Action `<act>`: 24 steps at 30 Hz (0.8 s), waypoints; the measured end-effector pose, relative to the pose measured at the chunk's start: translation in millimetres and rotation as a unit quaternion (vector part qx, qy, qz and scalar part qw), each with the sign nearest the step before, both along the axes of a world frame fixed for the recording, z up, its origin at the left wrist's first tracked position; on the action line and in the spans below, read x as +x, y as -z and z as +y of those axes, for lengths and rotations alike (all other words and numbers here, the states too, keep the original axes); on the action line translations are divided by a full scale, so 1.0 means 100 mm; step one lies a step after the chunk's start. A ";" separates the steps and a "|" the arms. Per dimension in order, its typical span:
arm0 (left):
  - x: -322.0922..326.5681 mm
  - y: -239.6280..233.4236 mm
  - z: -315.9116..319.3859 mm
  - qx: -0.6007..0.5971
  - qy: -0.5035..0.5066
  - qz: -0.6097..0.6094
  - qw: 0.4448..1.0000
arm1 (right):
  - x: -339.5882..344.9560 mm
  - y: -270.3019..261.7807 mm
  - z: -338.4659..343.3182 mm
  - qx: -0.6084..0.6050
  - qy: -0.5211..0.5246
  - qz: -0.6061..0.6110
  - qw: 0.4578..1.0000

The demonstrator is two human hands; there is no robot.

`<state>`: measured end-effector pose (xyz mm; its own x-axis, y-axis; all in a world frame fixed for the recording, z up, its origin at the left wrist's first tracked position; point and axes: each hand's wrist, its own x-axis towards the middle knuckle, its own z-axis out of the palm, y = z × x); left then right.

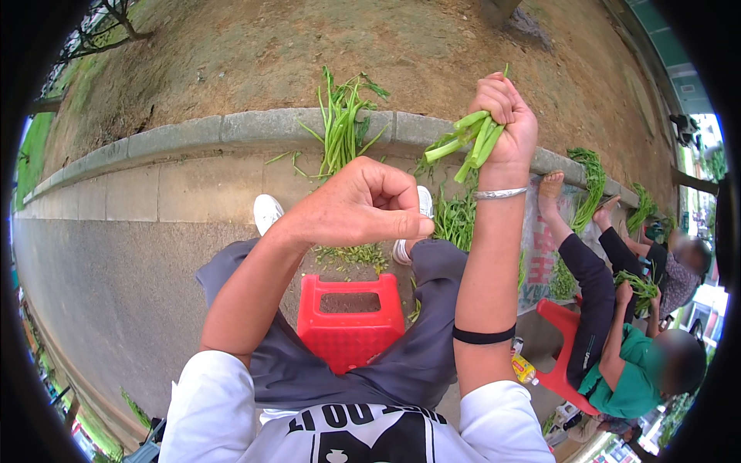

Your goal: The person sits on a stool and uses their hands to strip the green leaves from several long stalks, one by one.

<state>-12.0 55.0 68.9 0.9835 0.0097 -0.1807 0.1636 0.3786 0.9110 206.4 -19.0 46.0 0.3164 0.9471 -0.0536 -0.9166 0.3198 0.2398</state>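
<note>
My left hand (370,202) is above my knees, its fingers curled and the thumb pressed towards them, with nothing visible in it. Farther forward and to the right, my right hand (502,118) is closed around a bunch of green vegetable stems (483,139), thick ends pointing down and left. A pile of long green stems (341,130) lies over the stone kerb ahead. Leafy greens (454,220) lie on the ground between my right foot and right forearm, partly hidden by the arm. Chopped green bits (353,257) are scattered between my feet.
A red plastic stool (350,324) stands between my legs. At the right, a person in a green shirt (622,370) sits on a red stool (558,359), holding greens, with another person beyond. A yellow-labelled bottle (524,369), a plastic sheet (538,254) and more stems (590,188) lie nearby.
</note>
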 end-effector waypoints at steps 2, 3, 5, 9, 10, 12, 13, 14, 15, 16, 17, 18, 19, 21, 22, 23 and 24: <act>-0.01 0.02 0.00 -0.001 -0.019 -0.025 1.000 | -0.02 0.00 0.02 0.004 -0.010 0.006 1.000; 0.00 0.01 -0.01 -0.008 -0.029 -0.032 0.999 | -0.03 -0.01 0.02 0.005 -0.015 0.008 1.000; 0.00 0.00 -0.03 -0.022 -0.048 -0.045 0.998 | -0.06 -0.02 0.04 0.007 -0.026 0.006 1.000; 0.00 -0.10 0.01 -0.008 -0.054 -0.038 0.998 | -0.10 -0.05 0.06 0.004 -0.048 -0.009 0.999; 0.00 -0.12 0.04 -0.006 -0.044 -0.032 0.998 | -0.12 -0.06 0.07 0.001 -0.048 -0.012 0.999; 0.00 -0.12 0.05 0.015 -0.047 -0.022 0.999 | -0.15 -0.08 0.08 -0.006 -0.048 -0.018 0.999; 0.01 -0.11 0.04 0.033 -0.060 -0.020 0.997 | -0.15 -0.08 0.09 -0.006 -0.049 -0.021 0.999; 0.02 -0.10 0.03 0.050 -0.072 -0.017 0.996 | -0.15 -0.08 0.09 -0.007 -0.050 -0.024 0.998; 0.03 -0.07 0.01 0.081 -0.116 -0.028 0.990 | -0.16 -0.08 0.10 -0.007 -0.052 -0.026 0.998; 0.05 -0.01 0.00 0.111 -0.159 -0.038 0.980 | -0.17 -0.08 0.11 -0.009 -0.053 -0.029 0.998; 0.07 0.05 -0.02 0.141 -0.203 -0.049 0.968 | -0.18 -0.08 0.12 -0.011 -0.054 -0.032 0.998; 0.09 0.11 -0.03 0.155 -0.249 -0.058 0.954 | -0.19 -0.09 0.12 -0.013 -0.055 -0.035 0.998; 0.11 0.14 -0.04 0.195 -0.279 -0.080 0.937 | -0.19 -0.09 0.13 -0.010 -0.056 -0.039 0.998; 0.15 0.18 -0.04 0.273 -0.334 -0.124 0.893 | -0.20 -0.09 0.14 -0.004 -0.058 -0.047 0.997; 0.15 0.17 -0.03 0.307 -0.336 -0.130 0.881 | -0.21 -0.09 0.14 -0.008 -0.054 -0.057 0.997; 0.14 0.14 -0.02 0.341 -0.337 -0.136 0.867 | -0.21 -0.09 0.14 -0.012 -0.049 -0.068 0.996; 0.14 0.11 -0.01 0.374 -0.339 -0.141 0.852 | -0.23 -0.10 0.15 -0.015 -0.045 -0.078 0.996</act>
